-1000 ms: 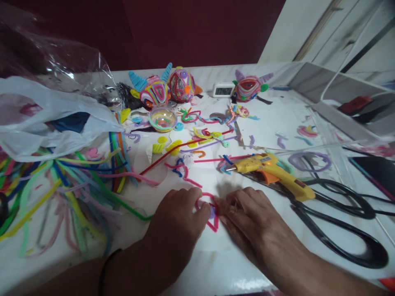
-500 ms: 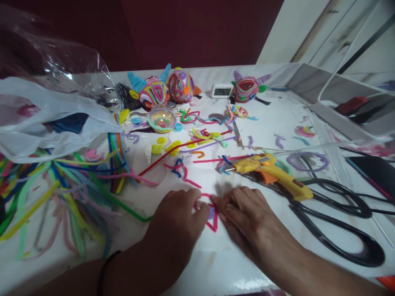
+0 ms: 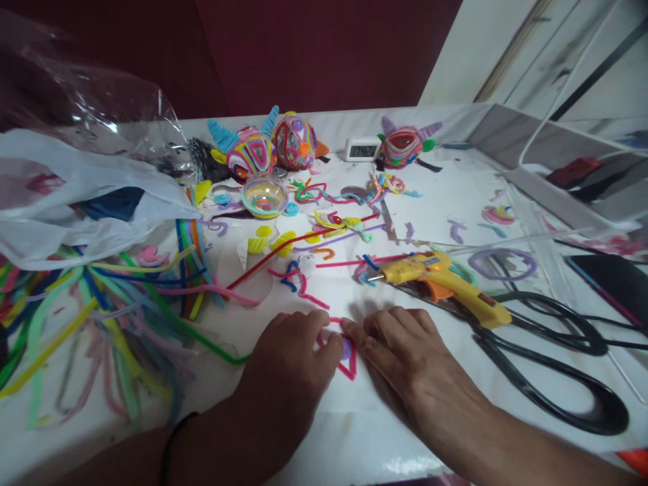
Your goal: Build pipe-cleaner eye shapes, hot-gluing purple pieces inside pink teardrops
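1. The pink pipe-cleaner outline lies between the two hands near the worktop's near edge, a purple piece inside it.
2. The left hand bends over the outline's left side, thumb and fingers touching it; whether they pinch it I cannot tell.
3. The right hand has curled fingers, a fingertip at the outline's upper right; its grip I cannot tell either.
4. The clear plastic bowl shows coloured rings; whether they line it or lie loose is unclear.
5. The white plastic bag holds a dark blue item and a pinkish one.
6. Inside the grey-walled tray sits a red item.
7. The yellow glue gun lies near the right hand.
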`<act>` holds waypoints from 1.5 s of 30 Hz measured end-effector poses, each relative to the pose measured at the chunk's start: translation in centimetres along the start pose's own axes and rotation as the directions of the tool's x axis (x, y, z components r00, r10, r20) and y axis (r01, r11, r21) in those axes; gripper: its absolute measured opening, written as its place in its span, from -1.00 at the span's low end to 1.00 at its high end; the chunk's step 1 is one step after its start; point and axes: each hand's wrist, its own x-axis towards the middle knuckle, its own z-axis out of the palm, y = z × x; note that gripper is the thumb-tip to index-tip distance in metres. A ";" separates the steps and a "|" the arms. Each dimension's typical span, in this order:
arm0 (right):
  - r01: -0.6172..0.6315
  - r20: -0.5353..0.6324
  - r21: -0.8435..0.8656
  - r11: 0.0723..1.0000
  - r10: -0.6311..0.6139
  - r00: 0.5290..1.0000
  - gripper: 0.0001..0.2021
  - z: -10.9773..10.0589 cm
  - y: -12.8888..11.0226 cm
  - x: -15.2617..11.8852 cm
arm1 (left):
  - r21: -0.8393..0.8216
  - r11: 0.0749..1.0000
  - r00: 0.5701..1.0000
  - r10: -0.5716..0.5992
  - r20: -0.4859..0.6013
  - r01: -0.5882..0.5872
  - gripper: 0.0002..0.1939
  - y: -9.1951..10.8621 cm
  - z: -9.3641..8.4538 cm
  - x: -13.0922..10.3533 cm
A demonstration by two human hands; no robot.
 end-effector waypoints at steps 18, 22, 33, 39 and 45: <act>0.045 0.036 -0.158 0.986 -0.040 0.999 -0.65 -0.3 -0.2 0.1 | 0.013 1.000 1.000 0.012 0.027 -0.012 -0.77 -0.1 -0.2 -0.1; 0.065 0.065 -0.171 0.983 -0.055 0.996 -0.57 -0.4 -0.2 0.2 | 0.006 1.000 0.999 0.001 0.036 -0.001 -0.80 -0.1 -0.2 -0.1; 0.125 0.073 -0.136 0.983 -0.115 0.991 -0.84 -1.1 0.1 1.6 | 0.013 1.000 0.999 0.007 0.032 -0.008 -0.81 0.0 -0.2 -0.1; 0.138 0.071 -0.126 0.982 -0.130 0.989 -0.77 -0.8 0.2 1.5 | 0.008 1.000 0.999 -0.005 0.046 0.005 -0.81 -0.1 0.0 -0.2; 0.133 0.064 -0.118 0.984 -0.126 0.990 -0.72 -0.6 0.4 1.2 | -0.023 1.000 0.999 0.001 0.040 0.000 -0.78 -0.2 -0.2 -0.1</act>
